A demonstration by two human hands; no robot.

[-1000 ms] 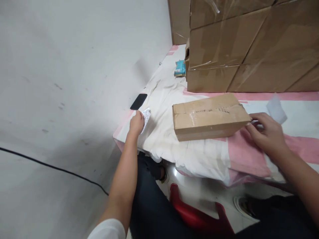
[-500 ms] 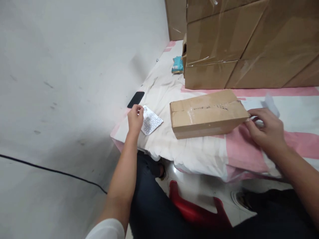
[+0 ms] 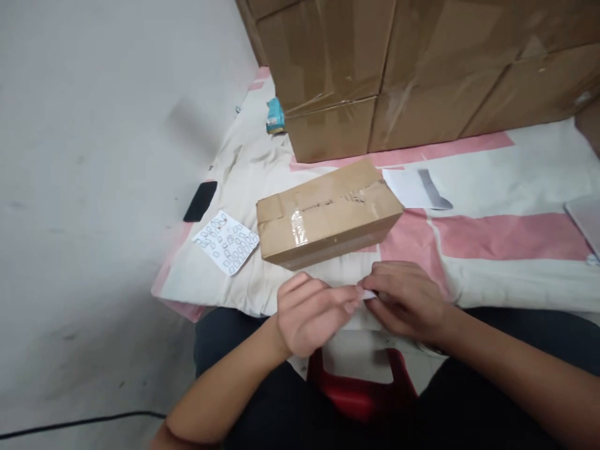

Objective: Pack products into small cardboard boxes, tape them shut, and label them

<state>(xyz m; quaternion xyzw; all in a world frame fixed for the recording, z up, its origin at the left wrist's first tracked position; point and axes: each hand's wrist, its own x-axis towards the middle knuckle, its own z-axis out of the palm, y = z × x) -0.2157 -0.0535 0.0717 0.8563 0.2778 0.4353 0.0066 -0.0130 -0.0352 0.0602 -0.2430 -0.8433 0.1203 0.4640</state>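
In front of the long cardboard box (image 3: 328, 212), my left hand (image 3: 312, 312) and my right hand (image 3: 410, 297) meet at the fingertips. Both pinch a small white piece of paper (image 3: 369, 294), of which only a corner shows between them. The rest of it, if any, is covered by my fingers. The box lies closed, with clear tape across its top seam. Left of the box rests a white sheet with many small outlined shapes (image 3: 227, 242), touched by neither hand.
A black phone (image 3: 200, 201) lies by the wall. Large taped cartons (image 3: 422, 81) stand at the back, with a blue packet (image 3: 275, 115) at their left corner. White paper (image 3: 412, 189) lies right of the box. Below the table edge is a red stool (image 3: 360, 394).
My left hand has left the patterned sheet and my right hand has left the box corner. They have come together nearer me, around a small white piece. My view has shifted right.
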